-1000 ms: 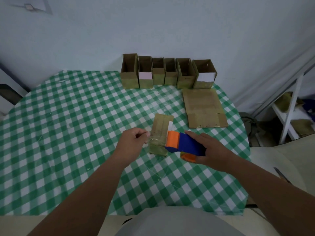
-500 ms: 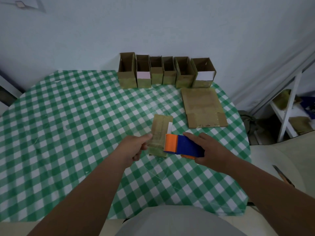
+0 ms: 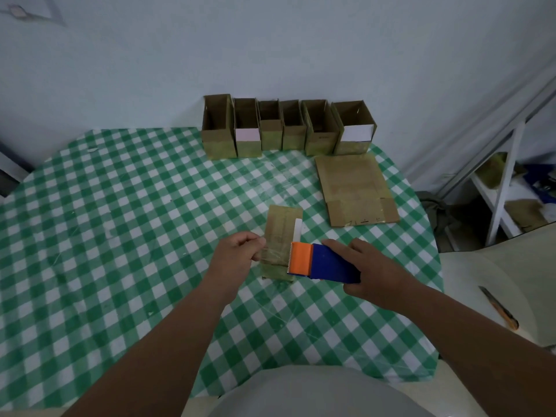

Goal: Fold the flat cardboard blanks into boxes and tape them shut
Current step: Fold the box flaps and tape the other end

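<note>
A small folded cardboard box point(image 3: 281, 233) lies on its side in the middle of the green checked table point(image 3: 120, 221). My right hand point(image 3: 373, 272) grips a blue and orange tape dispenser point(image 3: 319, 261) at the box's right edge. My left hand point(image 3: 236, 257) pinches the free end of clear tape point(image 3: 272, 254) stretched from the dispenser across the box's near end. A flat cardboard blank point(image 3: 355, 191) lies to the right, further back.
Several open-topped folded boxes point(image 3: 285, 127) stand in a row against the back wall. A utility knife point(image 3: 499, 308) lies on a pale surface at the right. A white shelf frame point(image 3: 505, 188) stands beyond the table's right edge.
The tape strip between my hands stays stretched over the box; my left hand has shifted slightly left and the dispenser has levelled, with its orange end over the box's right edge.
</note>
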